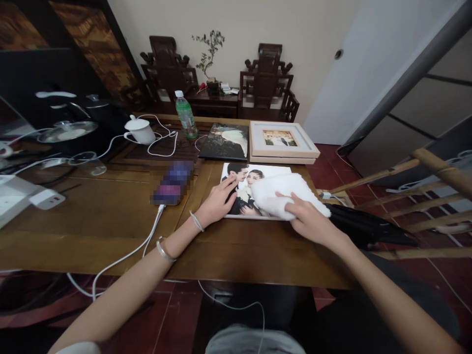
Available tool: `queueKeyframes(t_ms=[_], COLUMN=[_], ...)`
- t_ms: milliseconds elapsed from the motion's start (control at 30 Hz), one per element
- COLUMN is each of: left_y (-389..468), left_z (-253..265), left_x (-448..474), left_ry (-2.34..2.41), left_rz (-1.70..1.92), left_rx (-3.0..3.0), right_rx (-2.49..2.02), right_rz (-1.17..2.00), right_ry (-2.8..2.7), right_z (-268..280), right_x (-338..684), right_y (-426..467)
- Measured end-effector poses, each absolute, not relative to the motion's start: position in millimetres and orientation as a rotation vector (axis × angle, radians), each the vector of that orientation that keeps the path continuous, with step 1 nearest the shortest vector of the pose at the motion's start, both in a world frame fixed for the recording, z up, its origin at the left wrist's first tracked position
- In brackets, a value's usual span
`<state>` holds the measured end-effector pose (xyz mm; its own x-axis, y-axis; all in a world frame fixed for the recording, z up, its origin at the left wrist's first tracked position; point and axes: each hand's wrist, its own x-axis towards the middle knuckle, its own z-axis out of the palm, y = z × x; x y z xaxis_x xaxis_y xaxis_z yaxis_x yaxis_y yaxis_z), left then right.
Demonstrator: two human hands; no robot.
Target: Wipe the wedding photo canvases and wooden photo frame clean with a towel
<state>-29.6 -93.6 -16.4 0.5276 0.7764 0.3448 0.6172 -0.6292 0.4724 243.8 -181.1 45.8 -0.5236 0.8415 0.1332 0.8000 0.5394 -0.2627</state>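
Note:
A photo panel (243, 201) showing a couple lies flat near the front of the wooden table (236, 250). My left hand (220, 199) rests on its left edge, fingers stretched out and lying flat. On the panel's right half is a fluffy white cloth (273, 189), which covers that part of the picture and hangs past its right side. My right hand (304, 216) grips the cloth's near edge between thumb and fingers. Behind the panel lie a dark photo panel (224, 147) and a pale wooden picture frame (283, 155).
Left of the panel a phone (171, 183) is plugged into a white cable (149, 231). Further back stand a green-labelled bottle (186, 115) and a lidded white cup (140, 132). A clear cup (94, 164) lies tipped over. A bamboo chair (438, 167) stands at the right.

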Motion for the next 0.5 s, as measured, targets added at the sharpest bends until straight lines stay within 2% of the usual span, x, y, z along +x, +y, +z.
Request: queueKeyframes(t_ms=[267, 500], left_y=[-93.6, -93.9], left_z=[-15.6, -15.2], left_x=[-30.1, -29.6], left_ry=[1.153, 1.162], left_rz=[0.781, 0.762], left_rx=[2.472, 2.462], right_rx=[-1.538, -1.560], right_rz=[0.033, -0.016], right_ry=[-2.451, -2.478], right_z=[36.8, 24.9], right_x=[246.6, 236.0], right_y=[-97.3, -135.8])
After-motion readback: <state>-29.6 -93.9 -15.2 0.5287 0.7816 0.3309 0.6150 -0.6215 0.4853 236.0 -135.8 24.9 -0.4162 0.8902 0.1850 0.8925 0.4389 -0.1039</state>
